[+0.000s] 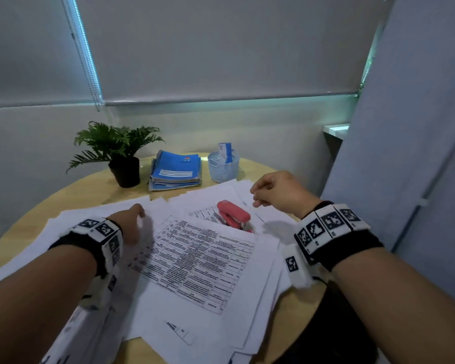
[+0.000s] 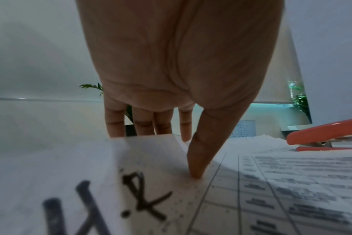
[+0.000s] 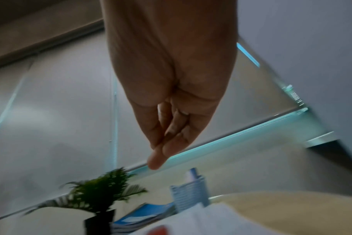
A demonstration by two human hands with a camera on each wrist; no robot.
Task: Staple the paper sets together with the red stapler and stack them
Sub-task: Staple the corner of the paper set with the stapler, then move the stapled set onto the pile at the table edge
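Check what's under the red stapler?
The red stapler lies on loose white printed sheets spread over the round wooden table. Its near end tucks under the edge of the top table-printed page. Whatever lies beneath those sheets is covered.

Grey roller blinds [image 1: 221, 48] hang behind a round wooden table [image 1: 71, 195].
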